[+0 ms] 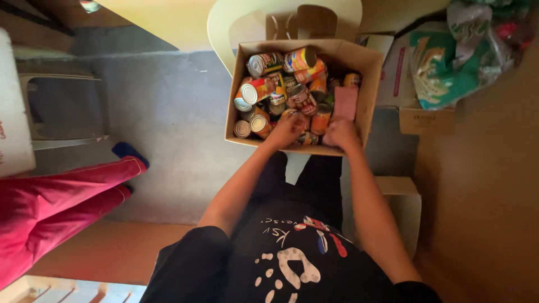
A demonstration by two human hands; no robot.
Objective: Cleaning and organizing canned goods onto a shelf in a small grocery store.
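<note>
Down inside the cardboard box [238,84], both hands were busy among the cans. The left hand [287,130] was curled over the cans near the front wall of the box, and its grip looked closed around something there, but I could not tell which can it held. The right hand [341,133] was just beside it, with its fingers closed on the bottom edge of a flat pink packet [345,102]. The packet stood up on its edge against the right side of the box, touching the cans next to it.

The box was brown and open at the top. It was filled with many small round cans [281,84], mostly orange, red and yellow, some lying on their sides and some showing their shiny silver ends. The cans were piled on each other, all the way to the back wall.

The box sat on a pale plastic chair [224,25], right in front of the person's knees. The person wore dark trousers and a dark shirt with a white paw print on it.

To the right was another cardboard box, and a green and white plastic bag [443,67] rested on it. To the left, well apart from the hands, lay some bright pink cloth [62,196] over a grey floor [168,123].
</note>
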